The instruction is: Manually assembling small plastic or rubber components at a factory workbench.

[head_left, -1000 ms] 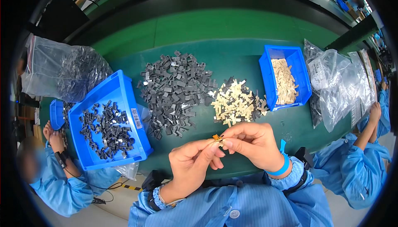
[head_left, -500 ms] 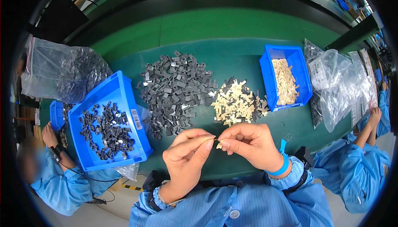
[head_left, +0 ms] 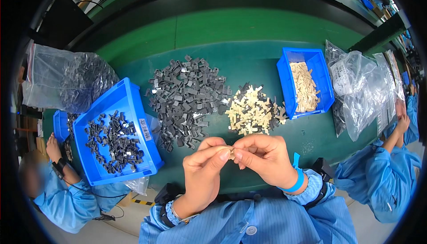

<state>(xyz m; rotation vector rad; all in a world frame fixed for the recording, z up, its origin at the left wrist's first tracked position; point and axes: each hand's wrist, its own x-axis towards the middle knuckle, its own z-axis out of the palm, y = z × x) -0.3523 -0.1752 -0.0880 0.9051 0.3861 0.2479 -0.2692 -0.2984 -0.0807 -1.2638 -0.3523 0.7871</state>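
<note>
My left hand [head_left: 202, 170] and my right hand [head_left: 267, 161] meet at the front of the table, thumbs and fingertips pinched together. Between them is a small tan piece [head_left: 231, 156], mostly covered by the fingers, so its exact shape is hidden. Just beyond my fingertips lies a heap of small cream-coloured pieces [head_left: 249, 115], with some dark ones mixed in. To its left spreads a larger pile of small black plastic clips [head_left: 187, 92].
A large blue bin [head_left: 143, 124] on the left holds black clips; a smaller blue bin [head_left: 328, 103] at right holds tan pieces. Clear plastic bags [head_left: 46, 75] flank both sides, the left one containing black parts. Co-workers in blue sit left [head_left: 66, 204] and right [head_left: 373, 177].
Both hands have drawn closer together, the right moving slightly left and the left slightly right. The tan piece now sits between both sets of fingertips.
</note>
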